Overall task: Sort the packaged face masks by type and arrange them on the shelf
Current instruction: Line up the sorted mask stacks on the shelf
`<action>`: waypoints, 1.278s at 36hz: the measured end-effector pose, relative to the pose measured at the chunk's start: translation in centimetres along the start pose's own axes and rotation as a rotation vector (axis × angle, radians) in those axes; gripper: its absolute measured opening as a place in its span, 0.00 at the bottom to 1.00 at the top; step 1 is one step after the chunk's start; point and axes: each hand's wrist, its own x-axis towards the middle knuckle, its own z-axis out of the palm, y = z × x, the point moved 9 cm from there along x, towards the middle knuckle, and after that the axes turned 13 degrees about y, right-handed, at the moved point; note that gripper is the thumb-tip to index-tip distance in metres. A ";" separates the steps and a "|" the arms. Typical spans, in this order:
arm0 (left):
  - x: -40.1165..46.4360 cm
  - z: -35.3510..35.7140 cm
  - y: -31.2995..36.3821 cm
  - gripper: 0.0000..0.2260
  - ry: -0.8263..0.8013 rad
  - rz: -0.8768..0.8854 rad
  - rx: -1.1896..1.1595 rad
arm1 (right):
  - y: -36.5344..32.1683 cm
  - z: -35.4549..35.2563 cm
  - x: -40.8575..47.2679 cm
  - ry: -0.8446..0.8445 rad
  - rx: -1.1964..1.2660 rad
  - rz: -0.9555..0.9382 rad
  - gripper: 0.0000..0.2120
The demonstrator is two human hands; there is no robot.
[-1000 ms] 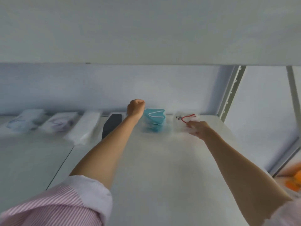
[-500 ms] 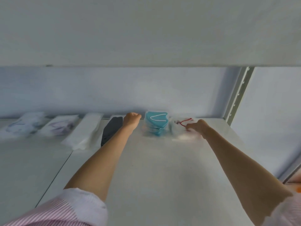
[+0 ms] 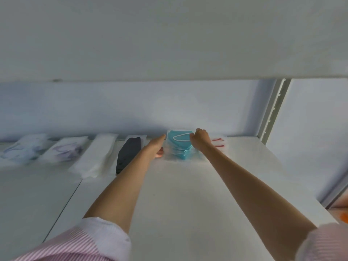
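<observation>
A stack of teal packaged masks (image 3: 179,148) with white ear loops lies at the back of the white shelf (image 3: 188,194). My left hand (image 3: 157,146) is flat, its straight fingers set against the stack's left side. My right hand (image 3: 200,138) is curled at the stack's upper right corner and seems to grip the packaging there. Just right of that hand lies a clear pack with red ear loops (image 3: 218,143). To the left sit a black mask pack (image 3: 130,153), a white pack (image 3: 98,155), a purple-tinted pack (image 3: 66,149) and a bluish pack (image 3: 24,149).
The upper shelf board (image 3: 169,34) hangs low over the row. A perforated metal upright (image 3: 273,110) bounds the shelf at the right. A seam (image 3: 62,204) splits the shelf surface at the left. Something orange (image 3: 342,215) shows past the right edge.
My right hand left the red-loop pack and moved left to the teal stack's right corner. My left hand went from a fist to flat fingers beside the stack.
</observation>
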 end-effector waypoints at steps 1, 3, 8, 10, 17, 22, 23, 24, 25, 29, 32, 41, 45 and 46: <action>0.0 0.1 -0.2 0.20 -0.005 -0.014 -0.011 | -0.1 0.5 -0.1 -0.023 0.003 0.018 0.15; 0.0 -0.1 -0.3 0.23 -0.009 -0.016 -0.036 | -0.4 0.9 -0.4 -0.063 -0.017 0.036 0.16; -0.8 0.0 -0.1 0.20 -0.066 -0.029 -0.079 | -1.5 0.9 -1.3 -0.105 -0.017 0.098 0.16; -1.3 0.3 0.1 0.18 -0.089 -0.026 -0.081 | -2.1 0.8 -1.7 -0.124 -0.080 0.072 0.15; -1.9 0.5 0.6 0.21 -0.101 0.014 -0.010 | -1.7 2.3 -2.2 -0.227 -0.131 0.069 0.15; -2.8 0.4 0.8 0.16 -0.110 0.015 0.001 | -0.6 2.5 -3.2 -0.226 -0.068 0.162 0.10; -2.9 0.3 0.8 0.15 -0.109 0.016 0.000 | -0.3 2.7 -3.0 -0.221 -0.051 0.161 0.10; -3.0 0.2 0.8 0.14 -0.108 0.016 0.002 | 0.1 2.8 -2.8 -0.204 -0.006 0.201 0.11; -3.1 0.0 0.9 0.13 -0.105 0.015 0.003 | 0.2 3.0 -2.8 -0.196 0.030 0.226 0.12; -2.9 -0.9 0.6 0.15 -0.088 0.009 0.013 | 0.0 3.8 -2.7 -0.202 0.268 0.263 0.16; -2.4 -1.9 0.4 0.20 -0.076 0.010 0.010 | -0.3 4.4 -2.6 -0.198 0.301 0.280 0.16; -2.2 -4.1 1.2 0.24 -0.014 0.063 0.064 | -0.6 5.3 -2.6 -0.210 0.438 0.331 0.17; -2.3 -5.5 4.2 0.28 0.142 0.234 0.277 | -0.2 1.8 -0.1 -0.055 0.389 0.198 0.09; -2.8 -5.7 5.5 0.27 0.184 0.302 0.321 | 0.0 0.3 0.5 -0.011 0.348 0.142 0.08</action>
